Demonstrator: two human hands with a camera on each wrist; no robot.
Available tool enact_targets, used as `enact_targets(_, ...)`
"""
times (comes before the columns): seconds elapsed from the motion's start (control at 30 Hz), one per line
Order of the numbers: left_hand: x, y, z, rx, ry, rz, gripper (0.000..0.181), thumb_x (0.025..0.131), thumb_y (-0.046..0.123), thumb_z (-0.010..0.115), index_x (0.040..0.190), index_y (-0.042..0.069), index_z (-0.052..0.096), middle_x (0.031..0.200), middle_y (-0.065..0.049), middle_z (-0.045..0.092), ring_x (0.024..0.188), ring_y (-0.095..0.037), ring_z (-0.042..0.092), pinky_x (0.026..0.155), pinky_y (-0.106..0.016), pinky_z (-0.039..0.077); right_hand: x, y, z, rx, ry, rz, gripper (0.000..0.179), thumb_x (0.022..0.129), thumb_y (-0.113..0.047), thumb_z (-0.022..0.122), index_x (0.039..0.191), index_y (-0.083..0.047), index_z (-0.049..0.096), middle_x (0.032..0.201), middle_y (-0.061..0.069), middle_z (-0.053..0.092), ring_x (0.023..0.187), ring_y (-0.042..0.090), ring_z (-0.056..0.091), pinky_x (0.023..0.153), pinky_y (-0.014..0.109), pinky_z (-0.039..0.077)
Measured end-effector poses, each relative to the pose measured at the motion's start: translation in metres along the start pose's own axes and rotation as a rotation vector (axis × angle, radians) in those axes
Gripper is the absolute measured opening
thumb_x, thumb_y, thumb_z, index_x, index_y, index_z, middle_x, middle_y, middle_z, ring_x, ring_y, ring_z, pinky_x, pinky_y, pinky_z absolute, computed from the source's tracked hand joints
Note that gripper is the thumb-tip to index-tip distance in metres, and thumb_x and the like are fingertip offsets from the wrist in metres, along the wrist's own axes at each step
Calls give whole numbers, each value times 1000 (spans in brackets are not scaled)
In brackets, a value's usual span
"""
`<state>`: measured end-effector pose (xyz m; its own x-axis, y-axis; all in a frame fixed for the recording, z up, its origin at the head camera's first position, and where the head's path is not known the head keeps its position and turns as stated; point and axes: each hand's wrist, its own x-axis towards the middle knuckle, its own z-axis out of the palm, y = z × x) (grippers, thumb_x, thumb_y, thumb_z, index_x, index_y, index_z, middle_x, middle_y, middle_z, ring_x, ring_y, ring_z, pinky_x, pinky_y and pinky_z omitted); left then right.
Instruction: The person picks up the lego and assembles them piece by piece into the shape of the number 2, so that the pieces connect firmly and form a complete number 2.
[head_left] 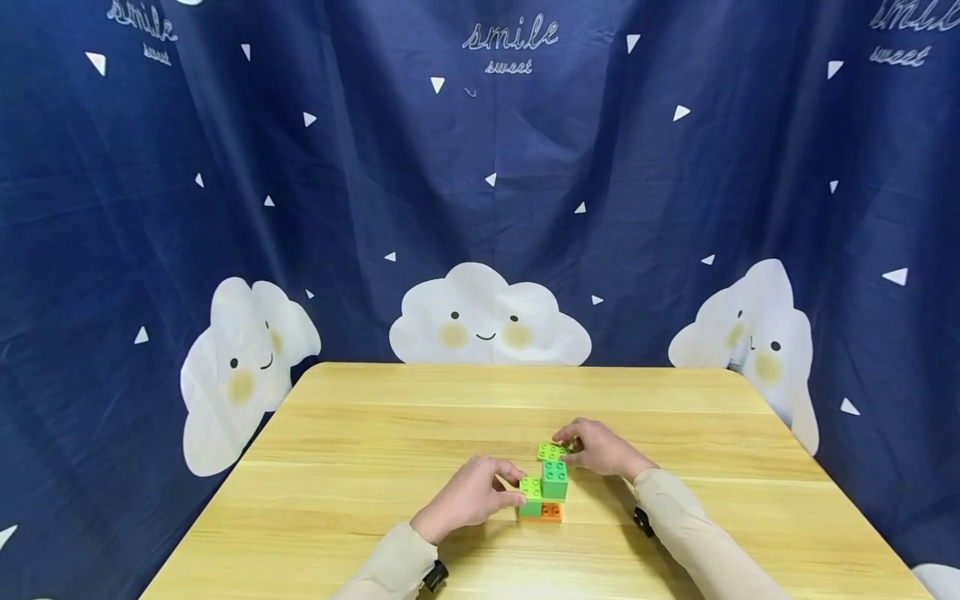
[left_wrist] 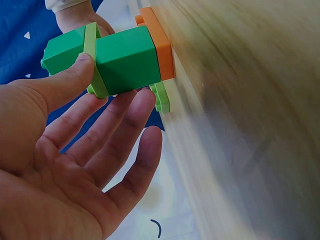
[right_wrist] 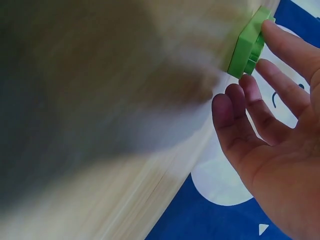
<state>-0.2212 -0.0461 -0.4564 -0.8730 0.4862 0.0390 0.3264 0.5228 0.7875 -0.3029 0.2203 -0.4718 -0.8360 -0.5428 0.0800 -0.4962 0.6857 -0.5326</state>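
Note:
A small stack of toy building bricks stands on the wooden table, slightly right of the middle in the head view. At its bottom is an orange plate [left_wrist: 161, 45]. A green brick [left_wrist: 127, 60] sits on that, then a lime plate [left_wrist: 93, 62], with another green brick [head_left: 554, 480] on top, offset to the right. My left hand [head_left: 474, 492] holds the stack from the left, thumb [left_wrist: 82, 67] on the lime plate and fingers on its far side. Just behind the stack, my right hand [head_left: 600, 448] pinches a loose lime plate [right_wrist: 248, 42] between thumb and fingers, close to the tabletop.
The wooden table [head_left: 360, 433] runs back to a dark blue curtain [head_left: 345, 167] with white clouds and triangles. Both sleeved forearms come in from the front edge, and a black band [head_left: 643, 522] shows at the right wrist.

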Motion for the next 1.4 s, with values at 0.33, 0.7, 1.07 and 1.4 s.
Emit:
enact_targets(0.33, 0, 0, 1, -4, 8, 9, 26, 88, 17, 82, 111, 10, 77, 112, -4, 76, 79, -6, 68, 68, -22, 55, 1, 0, 3, -33, 1, -1, 29, 86, -4, 80, 115, -2, 75, 104, 3, 71, 93, 18, 65, 83, 35, 56)
enact_targets(0.7, 0, -1, 1, -6, 3, 7, 26, 88, 17, 82, 112, 9, 77, 114, -4, 75, 77, -5, 67, 66, -21, 54, -2, -2, 5, -23, 8, 50, 29, 85, -2, 80, 114, -3, 75, 103, 3, 72, 91, 15, 63, 83, 39, 55)
enact_targets(1.07, 0, -2, 1, 9, 1, -5, 25, 89, 18, 81, 112, 9, 77, 110, -2, 76, 74, -4, 65, 65, -22, 54, -6, -8, 2, 2, 43, 46, 26, 91, -13, 76, 117, -6, 74, 104, 1, 71, 86, 12, 59, 76, 31, 52)
enact_targets(1.4, 0, 0, 0, 19, -6, -3, 25, 90, 21, 80, 113, 10, 77, 113, -2, 75, 76, -3, 65, 67, -22, 53, -14, -13, -7, 18, 95, -7, 32, 95, -22, 71, 124, -6, 72, 109, 1, 70, 90, 11, 61, 79, 32, 54)
